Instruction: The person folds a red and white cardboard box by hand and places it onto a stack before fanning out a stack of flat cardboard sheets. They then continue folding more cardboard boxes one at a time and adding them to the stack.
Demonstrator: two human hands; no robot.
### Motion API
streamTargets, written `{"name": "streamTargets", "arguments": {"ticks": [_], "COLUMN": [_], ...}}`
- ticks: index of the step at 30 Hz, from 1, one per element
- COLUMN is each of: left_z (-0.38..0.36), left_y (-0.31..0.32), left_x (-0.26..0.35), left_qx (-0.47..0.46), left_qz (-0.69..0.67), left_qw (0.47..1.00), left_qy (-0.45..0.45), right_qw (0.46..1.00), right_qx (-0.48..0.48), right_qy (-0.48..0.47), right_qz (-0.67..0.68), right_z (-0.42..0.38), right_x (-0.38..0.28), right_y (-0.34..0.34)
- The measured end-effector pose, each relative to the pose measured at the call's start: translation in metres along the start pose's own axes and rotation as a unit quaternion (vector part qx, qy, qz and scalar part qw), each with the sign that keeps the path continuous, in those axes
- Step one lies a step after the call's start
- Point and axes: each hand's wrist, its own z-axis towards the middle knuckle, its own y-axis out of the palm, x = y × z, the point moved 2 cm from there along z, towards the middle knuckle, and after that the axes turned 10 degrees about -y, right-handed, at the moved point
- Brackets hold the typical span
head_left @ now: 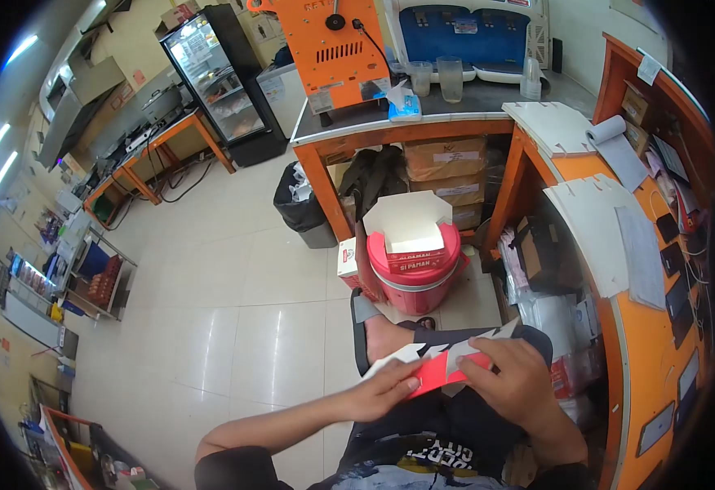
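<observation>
A red-and-white cardboard box blank (432,375), partly folded, is held over my lap. My left hand (384,390) closes on its left end, thumb on the red face. At the other end, my right hand (511,377) grips the card near its upper edge, fingers bent around it. White flaps stick out on both sides; the underside is hidden. In front of my knees, open cardboard boxes (417,260), red outside and white inside, are stacked on a red round cooler (419,296).
Flat white box blanks (583,233) and a paper pad (619,153) lie on the orange counter at right. Several phones (657,429) rest along it. A black-lined bin (304,214) stands by the table leg. Tiled floor (210,294) stretches left toward a glass-door fridge (223,90).
</observation>
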Motion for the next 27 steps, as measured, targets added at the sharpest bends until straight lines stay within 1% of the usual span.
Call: {"name": "streamTargets", "arguments": {"ticks": [1,2,3,4,5,6,9,10,13,14,16,17,19,20,22,23,24,27], "left_z": [0.0,-0.001,-0.001,0.0,-0.002,0.003,0.014,0.013,0.018,0.018,0.021,0.019,0.013,0.008,-0.001,-0.006,-0.009,-0.007], "left_y": [0.01,0.019,0.02,0.019,0.018,0.021,0.046,0.054,0.07,0.073,0.078,0.08,0.083,0.085,0.085,0.084,0.085,0.094], "left_x": [-0.004,-0.001,0.004,0.009,0.014,0.003,-0.004,-0.003,-0.02,-0.019,-0.029,-0.029,-0.027,-0.025,-0.023,-0.022,-0.018,-0.028], "left_qx": [-0.037,-0.065,-0.097,-0.127,-0.157,-0.185,-0.215,-0.205,-0.245,-0.24,-0.233,-0.229,-0.21,-0.2,-0.213,-0.22,-0.228,-0.216], "left_qz": [-0.105,-0.208,-0.245,-0.282,-0.317,-0.316,-0.318,-0.326,-0.376,-0.364,-0.365,-0.365,-0.399,-0.415,-0.375,-0.355,-0.323,-0.26], "left_qw": [0.993,0.973,0.961,0.946,0.929,0.923,0.919,0.916,0.889,0.899,0.901,0.902,0.89,0.884,0.896,0.9,0.901,0.94], "left_qy": [-0.038,-0.08,-0.088,-0.096,-0.106,-0.118,-0.087,-0.11,-0.088,-0.039,-0.031,-0.027,-0.064,-0.082,-0.108,-0.122,-0.18,-0.055], "right_qw": [0.999,0.997,0.994,0.989,0.974,0.948,0.897,0.921,0.914,0.918,0.925,0.941,0.968,0.968,0.967,0.964,0.961,0.946], "right_qx": [0.033,0.066,0.099,0.109,0.119,0.128,0.115,0.093,0.05,0.048,0.041,0.015,-0.034,-0.065,-0.125,-0.135,-0.146,-0.17], "right_qy": [0.013,0.027,0.041,0.078,0.116,0.153,0.161,0.146,0.139,0.127,0.105,0.086,0.045,0.038,0.021,0.001,-0.019,-0.078], "right_qz": [-0.012,-0.025,-0.038,0.058,0.154,0.248,0.394,0.35,0.378,0.372,0.364,0.326,0.246,0.239,0.221,0.227,0.233,0.266], "right_z": [0.004,0.007,0.008,0.004,-0.005,-0.014,-0.031,-0.031,-0.041,-0.04,-0.039,-0.036,-0.027,-0.025,-0.021,-0.021,-0.021,-0.026], "right_x": [-0.001,-0.001,0.0,0.004,0.006,0.008,0.009,0.009,0.016,0.015,0.012,0.009,0.004,0.002,-0.001,-0.002,-0.003,-0.008], "right_y": [-0.001,-0.002,-0.004,-0.001,0.004,0.009,0.003,-0.001,0.005,0.005,0.004,0.005,0.006,0.006,0.007,0.011,0.017,0.035]}}
